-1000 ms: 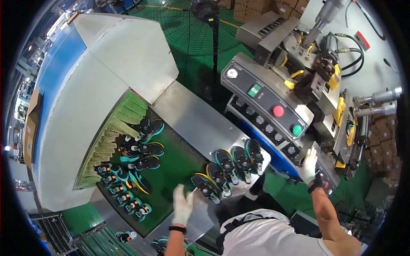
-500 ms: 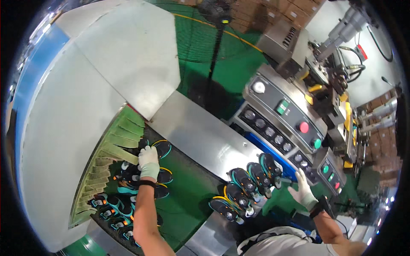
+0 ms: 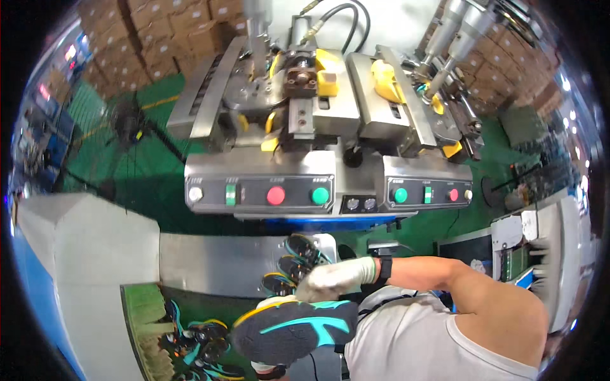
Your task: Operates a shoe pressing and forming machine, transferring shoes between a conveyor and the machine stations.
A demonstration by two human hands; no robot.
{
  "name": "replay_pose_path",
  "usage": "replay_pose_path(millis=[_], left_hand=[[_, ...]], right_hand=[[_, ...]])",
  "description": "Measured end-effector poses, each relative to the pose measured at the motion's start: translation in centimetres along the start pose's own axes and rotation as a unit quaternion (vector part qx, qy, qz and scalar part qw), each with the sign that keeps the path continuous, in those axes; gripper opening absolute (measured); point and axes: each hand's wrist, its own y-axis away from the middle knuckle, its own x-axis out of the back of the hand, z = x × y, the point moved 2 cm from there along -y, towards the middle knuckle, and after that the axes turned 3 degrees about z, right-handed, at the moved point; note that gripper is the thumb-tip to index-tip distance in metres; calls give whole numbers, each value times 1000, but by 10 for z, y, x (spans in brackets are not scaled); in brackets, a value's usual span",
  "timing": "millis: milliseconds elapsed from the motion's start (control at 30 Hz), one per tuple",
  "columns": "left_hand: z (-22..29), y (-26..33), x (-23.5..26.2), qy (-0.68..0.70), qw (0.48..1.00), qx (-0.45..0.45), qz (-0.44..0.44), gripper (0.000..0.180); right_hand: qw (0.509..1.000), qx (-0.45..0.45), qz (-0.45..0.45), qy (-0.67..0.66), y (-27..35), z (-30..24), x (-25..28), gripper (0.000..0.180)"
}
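Near side, shoe (image 3: 295, 330): raised between the hands, sole up, probably because it is borne from below.
Left hand (image 3: 262, 367): mostly hidden beneath, holding the shoe; finger spread unclear.
Right hand (image 3: 337, 279): fingers bent by its far edge; cannot tell whether they grip.
Bench shoes (image 3: 302, 249): grouped at the right end, seemingly for easy reach.
Change: compared with half a second ago, the left hand is off the belt (image 3: 219, 308), and the machine (image 3: 260, 168) stands squarely ahead.

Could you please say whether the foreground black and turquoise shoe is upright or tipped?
Tipped: the black and turquoise shoe has its patterned sole facing the head camera.
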Motion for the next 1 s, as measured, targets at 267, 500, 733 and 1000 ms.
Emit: replay_pose_path(millis=[267,500,733,1000], left_hand=[[49,-149,-107,68,997,-22,36,50],[61,-209,-155,-23,993,-21,112,34],[80,-217,-166,-94,991,-35,86,35],[25,-166,-114,-196,973,32,121,38]], right_hand=[[984,107,96,-103,114,-105,75,67],[944,213,67,-242,180,-122,159,84],[901,316,105,-278,171,-115,156,64],[887,310,201,-277,186,-97,130,65]])
